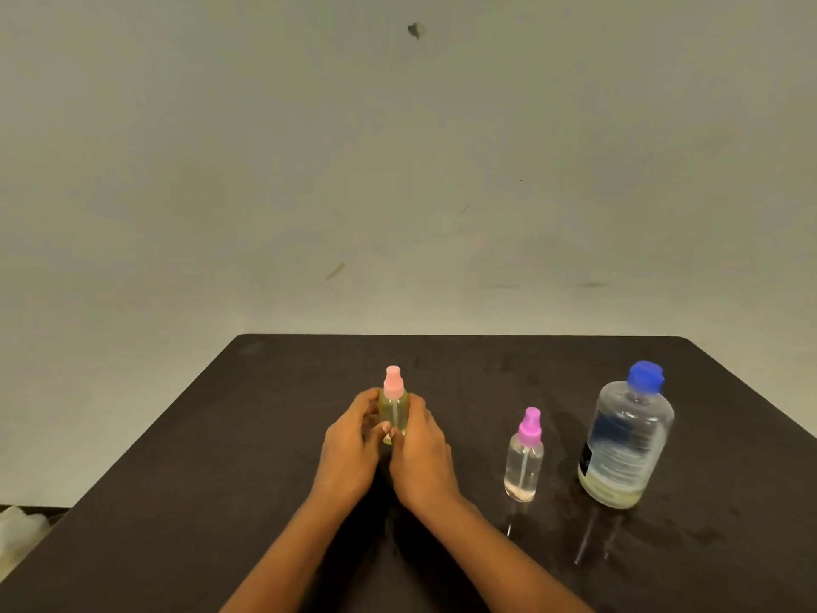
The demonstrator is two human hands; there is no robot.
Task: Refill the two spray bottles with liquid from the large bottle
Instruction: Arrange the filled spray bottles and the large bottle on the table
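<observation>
Dim, soft-focus wide-angle view; faint glare streaks the dark table [265, 457], edges slightly bowed.

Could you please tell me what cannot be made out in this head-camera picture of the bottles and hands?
- Head view: the left hand and right hand cover the lower part of the pink-capped spray bottle, so its fill level is unclear.
- Head view: the label on the large bottle is too blurred to read.
- Head view: a white object is cut off by the left edge, so it cannot be identified.
</observation>
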